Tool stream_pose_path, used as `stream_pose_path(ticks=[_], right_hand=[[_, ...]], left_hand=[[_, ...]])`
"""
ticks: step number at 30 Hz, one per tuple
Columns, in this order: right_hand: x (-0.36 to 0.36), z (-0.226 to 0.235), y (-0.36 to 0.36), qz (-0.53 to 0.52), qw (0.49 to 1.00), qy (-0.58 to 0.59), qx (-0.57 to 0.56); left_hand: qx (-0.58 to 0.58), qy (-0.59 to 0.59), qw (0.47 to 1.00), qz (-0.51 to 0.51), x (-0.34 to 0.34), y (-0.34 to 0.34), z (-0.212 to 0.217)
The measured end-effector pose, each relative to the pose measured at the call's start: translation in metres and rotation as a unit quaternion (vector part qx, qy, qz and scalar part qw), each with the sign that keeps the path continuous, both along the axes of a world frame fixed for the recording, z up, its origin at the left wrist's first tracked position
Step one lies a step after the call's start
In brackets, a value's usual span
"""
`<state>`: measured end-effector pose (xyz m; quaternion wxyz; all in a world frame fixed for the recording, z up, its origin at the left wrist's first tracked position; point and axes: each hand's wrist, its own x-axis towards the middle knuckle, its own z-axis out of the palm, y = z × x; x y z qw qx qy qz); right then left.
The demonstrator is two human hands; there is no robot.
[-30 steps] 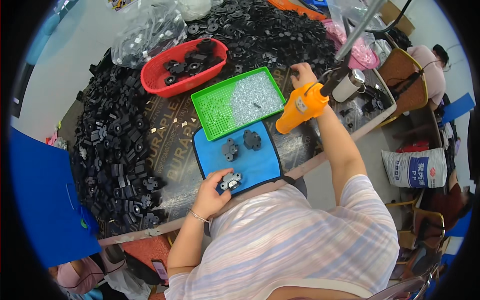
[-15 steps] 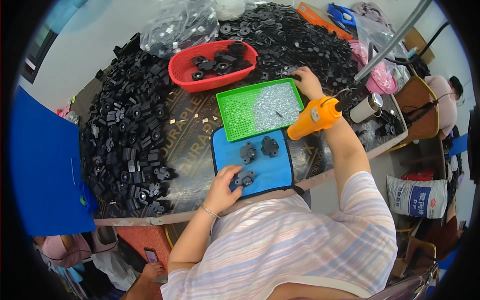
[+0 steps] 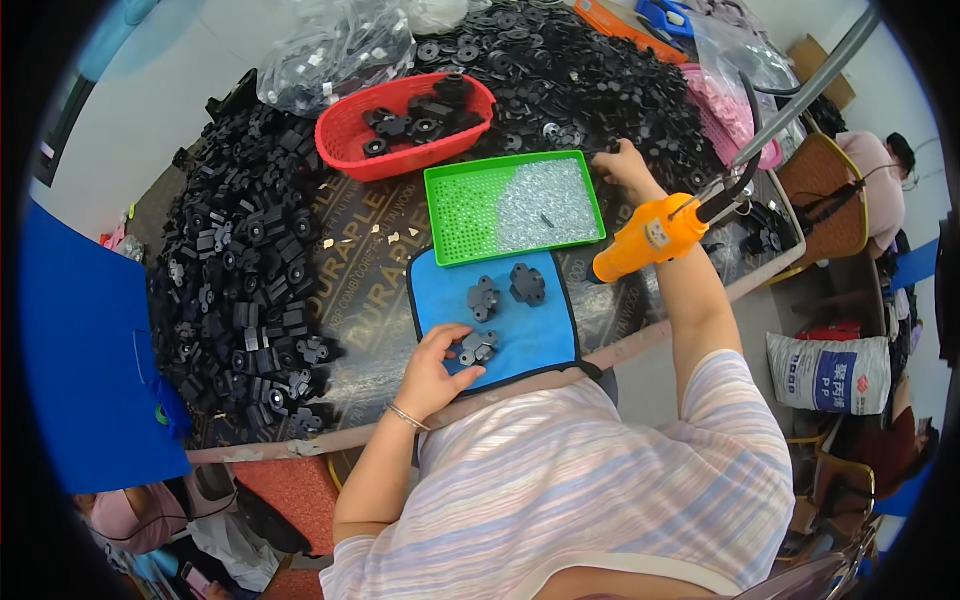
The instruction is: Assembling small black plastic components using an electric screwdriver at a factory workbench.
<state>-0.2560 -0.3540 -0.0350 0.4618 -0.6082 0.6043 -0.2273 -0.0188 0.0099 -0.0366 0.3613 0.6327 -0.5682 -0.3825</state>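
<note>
My left hand (image 3: 436, 374) rests on the blue mat (image 3: 545, 345), its thumb and fingers curled around a small black plastic part (image 3: 478, 347). Two similar black parts, one left (image 3: 483, 298) and one right (image 3: 527, 285), lie farther up the mat. My right hand (image 3: 630, 170) reaches past the green tray's right end to the edge of a heap of flat black pieces (image 3: 570, 85). Its fingers are bent together; whatever they grip is too small to make out. An orange power screwdriver (image 3: 650, 238) hangs over my right forearm.
The green tray (image 3: 445, 258) holds many small silvery screws. Behind it stands a red basket (image 3: 400, 168) of black parts. Black blocks (image 3: 250, 260) are heaped at left. A steel flask, partly hidden, and a pink basket (image 3: 715, 135) are at right. Other people sit nearby.
The view has shifted slightly. My left hand has closed in around the nearest black part. My right hand stays at the heap, its fingers slightly changed.
</note>
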Motion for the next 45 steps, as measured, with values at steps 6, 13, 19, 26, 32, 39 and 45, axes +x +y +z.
stream_pose_path(ticks=[6,13,19,26,32,39,45], right_hand=[[-0.038,0.003,0.021,-0.065,0.964,-0.257,0.034],[-0.092,0.042,0.14,0.05,0.99,-0.08,-0.104],[-0.097,0.057,0.217,0.38,0.92,-0.035,0.088],[0.014,0.063,0.238,0.513,0.858,-0.012,-0.026],[0.051,0.05,0.235,0.508,0.851,-0.084,-0.098],[0.065,0.045,0.234,0.516,0.853,-0.069,-0.05],[0.066,0.042,0.228,0.502,0.861,-0.027,-0.081]], left_hand=[[-0.013,-0.003,1.0,-0.011,-0.001,-0.001,0.001],[0.002,-0.039,0.999,-0.005,-0.001,0.003,0.001],[-0.033,-0.058,0.997,-0.042,0.001,-0.004,0.005],[-0.034,-0.009,0.999,0.039,-0.008,0.002,-0.002],[-0.026,-0.021,0.998,0.057,-0.01,0.007,-0.002],[-0.046,-0.016,0.997,0.061,-0.01,0.007,-0.004],[-0.044,-0.019,0.996,0.07,-0.01,0.007,-0.003]])
